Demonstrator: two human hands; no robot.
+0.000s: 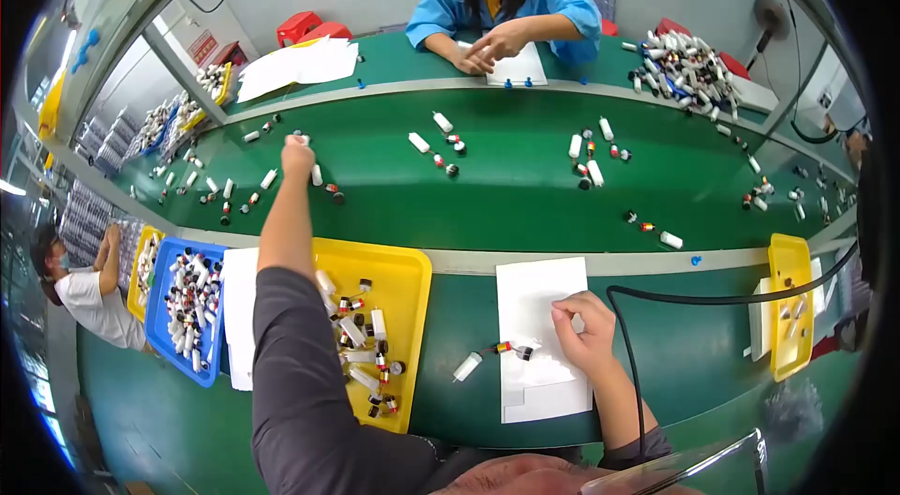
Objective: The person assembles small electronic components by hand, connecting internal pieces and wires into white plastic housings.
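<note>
My left arm stretches over the green conveyor belt (pixel 506 204). The closed fingers of my left hand (pixel 298 157) are at a small white-and-dark part, mostly hidden by them. Beside that hand lies a white cylinder (pixel 317 175) near a black-and-red piece. My right hand (pixel 585 331) hovers over a white sheet (pixel 542 284), its fingers curled with nothing visible in them. On the bench left of that hand is a white cylinder (pixel 468 366) with a red-and-black end piece (pixel 504 347) reaching onto the sheet.
At my left stand a yellow tray (pixel 424 307) and a blue tray (pixel 215 368), both holding similar parts. A black cable (pixel 722 300) loops past my right hand. Across the belt, a person in blue (pixel 562 12) works beside a parts heap (pixel 684 68). Another yellow tray (pixel 793 359) stands far right.
</note>
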